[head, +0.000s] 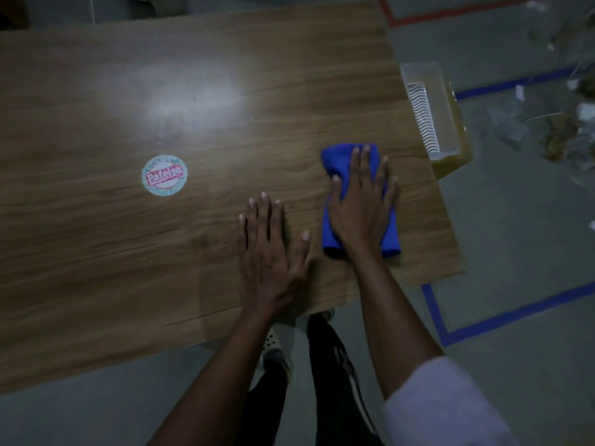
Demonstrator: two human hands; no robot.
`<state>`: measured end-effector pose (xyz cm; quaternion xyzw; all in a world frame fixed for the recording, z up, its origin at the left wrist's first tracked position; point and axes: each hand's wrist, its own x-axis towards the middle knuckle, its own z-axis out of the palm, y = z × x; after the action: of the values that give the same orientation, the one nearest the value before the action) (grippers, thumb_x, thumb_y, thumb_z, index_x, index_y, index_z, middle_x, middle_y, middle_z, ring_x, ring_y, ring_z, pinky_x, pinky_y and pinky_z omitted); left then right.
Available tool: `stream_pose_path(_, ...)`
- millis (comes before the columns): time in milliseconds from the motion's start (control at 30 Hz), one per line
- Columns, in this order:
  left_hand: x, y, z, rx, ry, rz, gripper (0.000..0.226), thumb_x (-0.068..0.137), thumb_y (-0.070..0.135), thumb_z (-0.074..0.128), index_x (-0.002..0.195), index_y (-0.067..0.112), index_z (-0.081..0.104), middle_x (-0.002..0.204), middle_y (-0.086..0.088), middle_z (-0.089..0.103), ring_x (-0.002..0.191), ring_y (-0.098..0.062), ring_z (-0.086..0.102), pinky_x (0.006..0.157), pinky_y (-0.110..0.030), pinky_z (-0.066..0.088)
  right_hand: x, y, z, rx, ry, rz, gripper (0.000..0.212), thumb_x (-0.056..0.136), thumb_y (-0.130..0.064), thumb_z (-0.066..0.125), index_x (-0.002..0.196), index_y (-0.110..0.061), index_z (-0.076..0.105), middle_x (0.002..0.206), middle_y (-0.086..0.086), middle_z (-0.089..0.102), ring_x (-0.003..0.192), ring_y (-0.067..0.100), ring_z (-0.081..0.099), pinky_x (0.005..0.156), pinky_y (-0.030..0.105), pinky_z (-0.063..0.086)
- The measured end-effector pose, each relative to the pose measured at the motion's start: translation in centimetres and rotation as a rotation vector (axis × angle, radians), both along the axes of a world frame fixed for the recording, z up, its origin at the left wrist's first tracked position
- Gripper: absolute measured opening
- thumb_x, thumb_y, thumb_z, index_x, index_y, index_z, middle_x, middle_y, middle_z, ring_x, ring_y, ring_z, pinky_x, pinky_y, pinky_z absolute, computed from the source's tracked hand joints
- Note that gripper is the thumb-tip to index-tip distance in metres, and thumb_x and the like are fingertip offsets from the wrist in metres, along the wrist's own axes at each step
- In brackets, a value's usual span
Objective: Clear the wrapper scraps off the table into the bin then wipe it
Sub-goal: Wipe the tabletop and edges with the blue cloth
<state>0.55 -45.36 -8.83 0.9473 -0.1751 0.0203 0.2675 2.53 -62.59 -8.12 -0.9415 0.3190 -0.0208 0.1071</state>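
Note:
A folded blue cloth [336, 159] lies on the wooden table [128, 107] near its right edge. My right hand [362, 204] presses flat on top of the cloth, fingers spread, covering its middle. Just left of it, my left hand [270, 243] rests palm down on the bare wood, fingers apart, holding nothing. A clear plastic bin [431, 107] stands on the floor against the table's right edge, beyond the cloth. No wrapper scraps show on the tabletop.
A round red-and-white sticker [164, 175] lies on the table's left half. Scraps and litter [560, 130] lie on the floor at the far right. Blue tape [502, 313] and red tape [450, 14] mark the floor. My legs stand at the table's near edge.

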Motion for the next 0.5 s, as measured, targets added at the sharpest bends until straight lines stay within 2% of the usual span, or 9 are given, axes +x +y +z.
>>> stream_pose_path(67, 1.0, 0.1, 0.1, -0.038, 0.015, 0.035, 0.07, 0.102, 0.053, 0.032, 0.156, 0.008, 0.038, 0.168, -0.007, 0.026, 0.158, -0.022, 0.015, 0.128, -0.045, 0.01, 3.4, 1.4, -0.3, -0.006, -0.012, 0.084, 0.066, 0.105, -0.048, 0.027, 0.164, -0.022, 0.014, 0.171, -0.006, 0.009, 0.158, 0.029, 0.005, 0.126, 0.052, 0.007)
stream_pose_path(133, 4.0, -0.4, 0.2, -0.125, 0.076, 0.069, 0.073, 0.102, 0.054, 0.027, 0.158, 0.007, 0.032, 0.168, -0.007, 0.026, 0.157, -0.02, 0.015, 0.129, -0.04, 0.005, 4.7, 3.8, -0.2, -0.023, -0.009, 0.281, 0.065, 0.102, -0.045, 0.026, 0.163, -0.025, 0.017, 0.171, -0.007, 0.012, 0.158, 0.028, 0.008, 0.126, 0.05, 0.006)
stream_pose_path(200, 8.5, -1.1, 0.3, -0.169, 0.139, 0.095, 0.076, 0.101, 0.056, 0.024, 0.161, 0.01, 0.025, 0.168, -0.006, 0.023, 0.157, -0.018, 0.012, 0.128, -0.031, -0.001, 3.1, 5.3, 0.1, -0.019, -0.007, 0.496, 0.066, 0.1, -0.04, 0.031, 0.163, -0.025, 0.017, 0.171, -0.008, 0.012, 0.158, 0.027, 0.008, 0.127, 0.05, 0.007)
stream_pose_path(267, 12.4, -1.9, 0.5, -0.134, 0.132, 0.075, 0.075, 0.101, 0.057, 0.023, 0.161, 0.012, 0.025, 0.169, -0.004, 0.023, 0.158, -0.017, 0.011, 0.127, -0.028, -0.003, -0.6, 4.3, 0.4, 0.004, 0.004, 0.528, 0.07, 0.1, -0.038, 0.041, 0.163, -0.025, 0.016, 0.171, -0.009, 0.01, 0.158, 0.024, 0.005, 0.127, 0.049, 0.006)
stream_pose_path(300, 13.6, -2.2, 0.6, -0.097, 0.118, 0.045, 0.073, 0.102, 0.057, 0.022, 0.161, 0.013, 0.027, 0.169, -0.003, 0.023, 0.158, -0.017, 0.01, 0.127, -0.03, -0.002, -2.9, 3.3, 0.4, -0.003, 0.013, 0.435, 0.07, 0.101, -0.04, 0.042, 0.164, -0.025, 0.015, 0.171, -0.008, 0.009, 0.158, 0.024, 0.003, 0.127, 0.049, 0.007)
stream_pose_path(433, 14.7, -3.2, 0.0, 0.05, 0.039, -0.014, 0.068, 0.104, 0.053, 0.027, 0.158, 0.012, 0.035, 0.169, -0.005, 0.024, 0.158, -0.02, 0.011, 0.128, -0.039, 0.004, -8.7, 0.8, 0.5, 0.006, 0.023, -0.212, 0.067, 0.108, -0.047, 0.033, 0.163, -0.014, 0.016, 0.171, 0.003, 0.013, 0.157, 0.033, 0.009, 0.124, 0.055, 0.016)
stream_pose_path(500, 14.7, -3.1, -0.3, 0.052, -0.002, -0.01, 0.067, 0.104, 0.052, 0.029, 0.156, 0.01, 0.039, 0.168, -0.006, 0.026, 0.157, -0.024, 0.015, 0.128, -0.041, 0.007, -6.8, 2.5, 0.1, 0.03, 0.026, -0.331, 0.065, 0.11, -0.043, 0.034, 0.163, -0.009, 0.015, 0.171, 0.008, 0.012, 0.156, 0.038, 0.01, 0.124, 0.054, 0.016)
